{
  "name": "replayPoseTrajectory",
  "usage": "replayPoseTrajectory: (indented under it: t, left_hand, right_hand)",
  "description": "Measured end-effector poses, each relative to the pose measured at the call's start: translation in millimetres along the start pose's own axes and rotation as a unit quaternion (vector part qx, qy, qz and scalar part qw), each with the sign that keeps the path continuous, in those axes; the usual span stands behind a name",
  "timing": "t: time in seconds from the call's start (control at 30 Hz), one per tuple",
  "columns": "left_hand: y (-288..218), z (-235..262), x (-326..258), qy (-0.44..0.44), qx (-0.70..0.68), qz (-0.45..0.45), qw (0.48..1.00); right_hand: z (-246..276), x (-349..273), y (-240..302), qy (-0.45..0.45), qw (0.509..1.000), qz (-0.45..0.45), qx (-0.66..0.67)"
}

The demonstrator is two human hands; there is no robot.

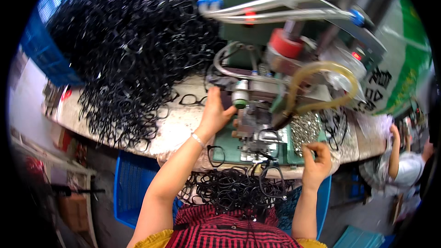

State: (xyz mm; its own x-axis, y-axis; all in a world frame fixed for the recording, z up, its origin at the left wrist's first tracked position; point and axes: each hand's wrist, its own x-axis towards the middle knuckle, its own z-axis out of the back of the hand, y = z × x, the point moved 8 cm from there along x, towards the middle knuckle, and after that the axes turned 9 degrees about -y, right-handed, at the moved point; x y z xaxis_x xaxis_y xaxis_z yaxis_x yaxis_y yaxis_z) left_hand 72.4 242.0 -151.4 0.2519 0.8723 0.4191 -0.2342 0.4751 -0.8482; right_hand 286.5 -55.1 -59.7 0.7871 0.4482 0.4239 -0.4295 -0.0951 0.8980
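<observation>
My left hand [215,110] reaches up to the left side of a small green bench machine [257,110], fingers spread against a dark part beside its silver cylinder; whether it holds anything is hidden. My right hand [317,158] is pinched shut on something small next to a pile of tiny silver metal parts [305,131]. A black eyeglass frame [271,174] hangs at the machine's front edge. More black frames [225,188] lie heaped in my lap.
A huge heap of black eyeglass frames [133,46] covers the bench's left side. Clear and yellowish hoses [321,71] loop around the machine. Blue crates [131,183] stand below the bench. Another person's arm [395,151] is at the right.
</observation>
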Motion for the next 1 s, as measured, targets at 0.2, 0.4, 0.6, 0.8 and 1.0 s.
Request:
replayPoseTrajectory:
  t: [0.2, 0.4, 0.6, 0.8, 1.0]
  left_hand:
    - [-2.1, 1.6, 2.4, 0.0, -0.022, -0.028, 0.999]
    - [-30.8, 6.2, -0.4, -0.005, -0.018, -0.033, 0.999]
    - [-38.7, 6.9, 5.5, -0.001, -0.016, -0.101, 0.995]
    - [-16.3, 3.1, 5.4, 0.008, -0.078, -0.046, 0.996]
    - [3.2, 11.2, -2.4, -0.009, -0.064, -0.048, 0.997]
  right_hand:
    - [-74.6, 32.3, 58.2, 0.069, 0.992, 0.004, 0.109]
    - [-81.9, 19.1, 45.0, 0.042, 0.979, -0.044, 0.194]
    - [-93.9, 14.0, 59.4, 0.083, 0.958, -0.08, 0.261]
    - [-90.1, -2.7, 80.9, 0.08, 0.929, -0.18, 0.312]
    - [-38.3, 9.3, 67.0, 0.136, 0.99, 0.028, 0.035]
